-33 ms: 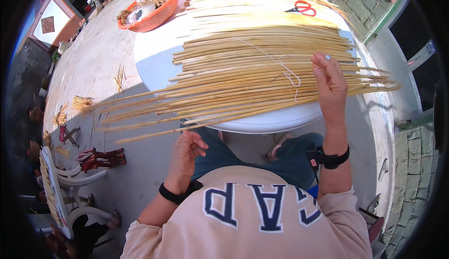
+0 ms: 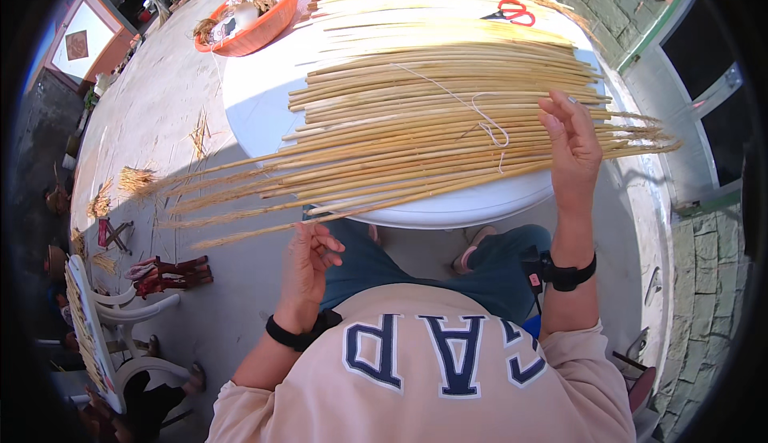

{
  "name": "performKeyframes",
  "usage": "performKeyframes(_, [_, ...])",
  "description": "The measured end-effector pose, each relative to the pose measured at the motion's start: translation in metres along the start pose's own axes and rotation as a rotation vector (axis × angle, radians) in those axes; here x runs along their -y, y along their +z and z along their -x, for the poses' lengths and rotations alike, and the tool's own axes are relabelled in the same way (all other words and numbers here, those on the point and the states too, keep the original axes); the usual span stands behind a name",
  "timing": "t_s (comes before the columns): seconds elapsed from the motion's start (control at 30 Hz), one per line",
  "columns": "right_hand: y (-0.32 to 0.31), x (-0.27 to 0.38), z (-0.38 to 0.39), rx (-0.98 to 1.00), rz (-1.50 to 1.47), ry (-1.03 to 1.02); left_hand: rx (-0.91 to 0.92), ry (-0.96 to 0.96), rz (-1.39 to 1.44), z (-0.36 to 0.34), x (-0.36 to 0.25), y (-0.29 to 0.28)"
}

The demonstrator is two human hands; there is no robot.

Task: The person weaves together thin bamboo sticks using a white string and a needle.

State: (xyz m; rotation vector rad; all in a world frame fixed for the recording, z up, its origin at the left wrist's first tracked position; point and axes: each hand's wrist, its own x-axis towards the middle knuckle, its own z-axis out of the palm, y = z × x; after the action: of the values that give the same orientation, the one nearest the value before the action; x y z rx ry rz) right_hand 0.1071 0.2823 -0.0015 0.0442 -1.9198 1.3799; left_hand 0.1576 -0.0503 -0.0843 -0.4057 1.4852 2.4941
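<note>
Long straw-coloured plant stalks [image 2: 384, 131] lie side by side across a white round table [image 2: 448, 217], some with feathery ends beyond its edges. My left hand [image 2: 308, 263] is just off the table's front edge, fingers loosely bent and apart. Its uppermost fingertip meets the nearest stalk [image 2: 256, 232]; I cannot tell whether it presses on it. Over the right part of the stalks hovers my right hand [image 2: 576, 151], thumb and forefinger apart, nothing visible between them. A white thread [image 2: 456, 97] lies loosely looped over the stalks, with a thin needle-like piece [image 2: 466, 134] beside the loop.
Red-handled scissors [image 2: 512, 13] lie at the table's far right. An orange basket [image 2: 256, 31] with dried plant pieces and thread stands at the far left. On the ground are straw bundles [image 2: 136, 179] and a folding stool [image 2: 114, 235]. A white plastic chair [image 2: 136, 315] stands lower left.
My left hand has shifted slightly left and up, its fingertip now at the nearest stalk. The right hand has moved slightly right, with thumb and forefinger still apart.
</note>
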Motion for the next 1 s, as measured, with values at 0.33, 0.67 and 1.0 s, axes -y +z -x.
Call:
performKeyframes(0.33, [-0.1,-0.042,0.028,-0.351,-0.039,0.697,-0.135,0.087,0.055,-0.009,-0.016,-0.013])
performKeyframes(0.67, [-0.086,-0.049,0.024,-0.417,-0.156,0.76,-0.108,0.133,0.007,-0.01,-0.027,-0.018])
performKeyframes(1.0, [-0.077,-0.055,0.023,-0.375,-0.155,0.766,-0.025,0.09,0.016,-0.01,-0.035,-0.02])
